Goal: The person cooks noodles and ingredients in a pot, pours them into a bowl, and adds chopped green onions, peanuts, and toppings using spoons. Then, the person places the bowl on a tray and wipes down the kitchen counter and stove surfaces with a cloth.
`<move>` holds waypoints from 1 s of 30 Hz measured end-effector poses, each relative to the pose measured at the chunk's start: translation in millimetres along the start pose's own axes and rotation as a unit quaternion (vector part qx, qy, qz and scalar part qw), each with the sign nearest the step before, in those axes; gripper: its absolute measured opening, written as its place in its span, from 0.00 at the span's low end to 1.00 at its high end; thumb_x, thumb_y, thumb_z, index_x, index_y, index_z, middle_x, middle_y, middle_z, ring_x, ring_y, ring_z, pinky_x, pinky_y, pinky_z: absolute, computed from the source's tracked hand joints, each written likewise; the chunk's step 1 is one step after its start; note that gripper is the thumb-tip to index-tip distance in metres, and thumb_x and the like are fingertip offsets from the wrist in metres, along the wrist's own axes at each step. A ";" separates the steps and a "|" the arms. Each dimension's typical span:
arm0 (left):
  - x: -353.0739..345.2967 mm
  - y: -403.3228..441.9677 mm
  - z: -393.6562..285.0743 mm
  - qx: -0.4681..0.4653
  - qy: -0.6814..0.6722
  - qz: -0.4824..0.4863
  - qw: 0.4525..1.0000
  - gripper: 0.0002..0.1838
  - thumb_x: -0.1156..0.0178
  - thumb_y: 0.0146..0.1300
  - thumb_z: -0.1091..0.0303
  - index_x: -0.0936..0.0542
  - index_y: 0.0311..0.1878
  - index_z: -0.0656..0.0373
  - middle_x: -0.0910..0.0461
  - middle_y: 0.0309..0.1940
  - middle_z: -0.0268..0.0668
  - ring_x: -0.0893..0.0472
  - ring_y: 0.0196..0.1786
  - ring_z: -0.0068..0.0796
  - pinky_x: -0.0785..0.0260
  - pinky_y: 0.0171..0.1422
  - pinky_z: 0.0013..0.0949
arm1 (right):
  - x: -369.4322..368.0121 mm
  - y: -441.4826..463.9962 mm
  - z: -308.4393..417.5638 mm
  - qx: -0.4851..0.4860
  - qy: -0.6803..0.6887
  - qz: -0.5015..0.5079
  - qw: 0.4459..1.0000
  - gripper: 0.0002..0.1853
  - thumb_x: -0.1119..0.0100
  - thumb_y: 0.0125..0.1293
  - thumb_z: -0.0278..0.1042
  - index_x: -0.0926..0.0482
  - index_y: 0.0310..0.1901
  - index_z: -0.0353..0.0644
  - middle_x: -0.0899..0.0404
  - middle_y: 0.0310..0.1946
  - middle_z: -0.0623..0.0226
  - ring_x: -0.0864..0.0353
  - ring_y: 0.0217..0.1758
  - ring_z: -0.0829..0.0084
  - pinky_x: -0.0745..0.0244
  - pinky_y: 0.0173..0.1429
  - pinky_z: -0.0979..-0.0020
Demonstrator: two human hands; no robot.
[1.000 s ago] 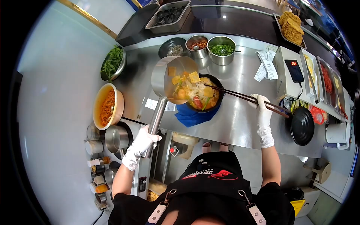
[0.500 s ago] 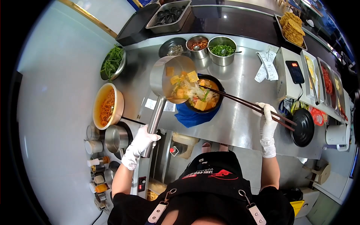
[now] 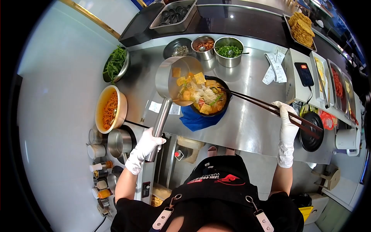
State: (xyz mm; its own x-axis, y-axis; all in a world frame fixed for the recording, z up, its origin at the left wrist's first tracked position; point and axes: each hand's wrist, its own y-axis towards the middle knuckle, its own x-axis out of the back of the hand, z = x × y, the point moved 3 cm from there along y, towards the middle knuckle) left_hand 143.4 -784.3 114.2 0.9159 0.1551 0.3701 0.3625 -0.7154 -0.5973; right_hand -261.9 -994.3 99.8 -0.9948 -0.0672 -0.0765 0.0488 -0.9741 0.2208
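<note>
In the head view, the person's gloved left hand [image 3: 147,145] has its grip clamped around the handle [image 3: 161,118] of a steel saucepan [image 3: 164,79]. The saucepan is tilted, its mouth over the left side of a black bowl [image 3: 227,106], with noodles and yellow pieces [image 3: 199,78] at its lip and in the bowl. The gloved right hand [image 3: 287,118] has its grip closed on long chopsticks [image 3: 255,102], their tips over the bowl's contents; whether they touch is unclear. The bowl sits on a blue cloth [image 3: 201,121] on the steel worktop [image 3: 247,129].
</note>
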 end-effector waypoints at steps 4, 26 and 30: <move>-0.5 -0.8 0.1 -0.001 -0.009 0.007 1.000 0.12 0.35 0.54 0.78 0.26 0.40 0.66 0.25 0.23 0.33 0.25 0.21 0.22 0.31 0.26 0.27 | -9.1 2.3 -25.9 -0.057 -0.018 0.025 0.998 0.09 0.39 0.68 0.30 0.17 0.44 0.33 0.15 0.39 0.64 0.18 0.42 0.75 0.23 0.52 0.73; 4.7 -2.7 8.0 0.008 -0.011 0.000 1.000 0.13 0.35 0.54 0.78 0.27 0.42 0.68 0.25 0.22 0.34 0.24 0.20 0.23 0.31 0.26 0.27 | 7.0 -26.9 -148.0 -0.186 0.301 -0.150 0.923 0.11 0.44 0.71 0.35 0.23 0.45 0.34 0.19 0.42 0.57 0.17 0.47 0.62 0.15 0.49 0.57; 5.6 -2.6 7.6 0.005 -0.023 -0.001 1.000 0.13 0.35 0.54 0.78 0.27 0.42 0.68 0.25 0.22 0.34 0.24 0.20 0.23 0.31 0.25 0.27 | 13.7 -26.8 -134.6 -0.158 0.293 -0.145 0.932 0.10 0.44 0.71 0.35 0.22 0.44 0.35 0.19 0.43 0.57 0.17 0.48 0.62 0.14 0.49 0.57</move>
State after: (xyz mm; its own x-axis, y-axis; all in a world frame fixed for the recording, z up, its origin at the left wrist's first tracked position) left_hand 148.9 -776.4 112.4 0.9223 0.1875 0.3379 0.3653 -0.7080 -0.6044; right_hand -264.9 -998.2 -38.1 -0.7551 0.1920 -0.6268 -0.0975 -0.9784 -0.1823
